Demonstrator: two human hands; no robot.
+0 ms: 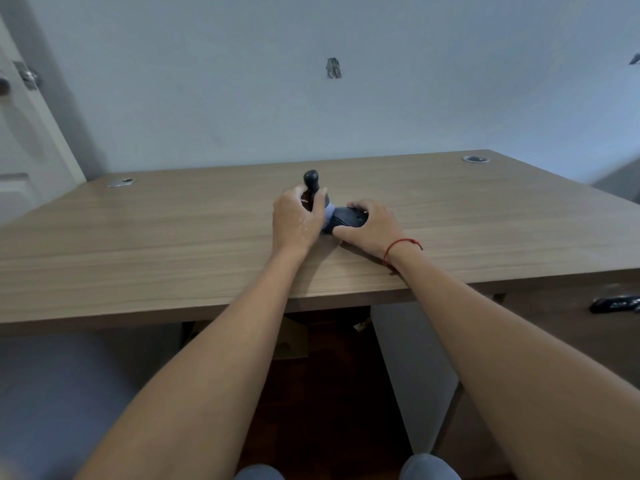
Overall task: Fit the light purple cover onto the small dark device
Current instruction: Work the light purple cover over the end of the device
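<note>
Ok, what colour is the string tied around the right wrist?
Red: a thin red string on the right wrist, seen in the head view.

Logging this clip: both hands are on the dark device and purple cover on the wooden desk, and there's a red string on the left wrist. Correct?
Not quite. The head view shows the red string on the right wrist, behind the right hand. The rest stands.

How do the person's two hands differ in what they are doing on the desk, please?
The left hand stands on edge, closed around a dark upright handle; the right hand lies flatter, over the low dark device. Only the right wrist wears a red string. Both meet at the purple cover, above the desk.
</note>
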